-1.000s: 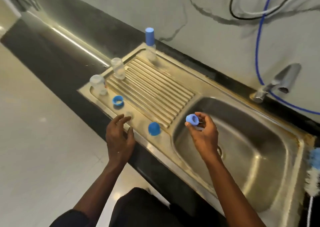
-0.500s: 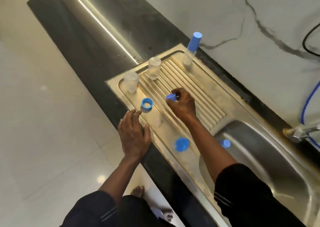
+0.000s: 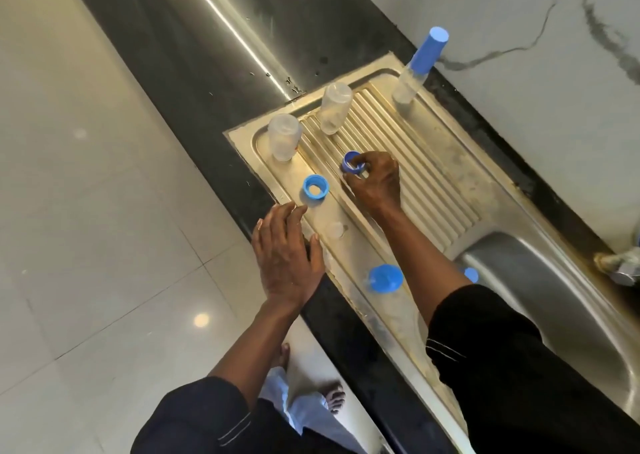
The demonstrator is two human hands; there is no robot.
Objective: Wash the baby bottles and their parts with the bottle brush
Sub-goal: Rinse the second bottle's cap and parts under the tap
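While the left hand (image 3: 285, 256) lies flat, fingers straight and holding nothing, on the front edge of the drainboard (image 3: 443, 162), an uncapped clear bottle (image 3: 284, 136) stands at the board's left corner. A blue screw ring (image 3: 315, 186) lies just beyond the left fingertips, near the front edge. A second clear bottle (image 3: 334, 108) stands on the ribs behind it, and a small clear teat (image 3: 335, 229) lies beside the left hand. The right hand (image 3: 375, 183) pinches a second blue ring (image 3: 351, 162) at the middle of the ribs. A blue cap (image 3: 385, 278) sits at the front edge beside the right forearm. A blue-capped bottle (image 3: 417, 69) stands at the back edge.
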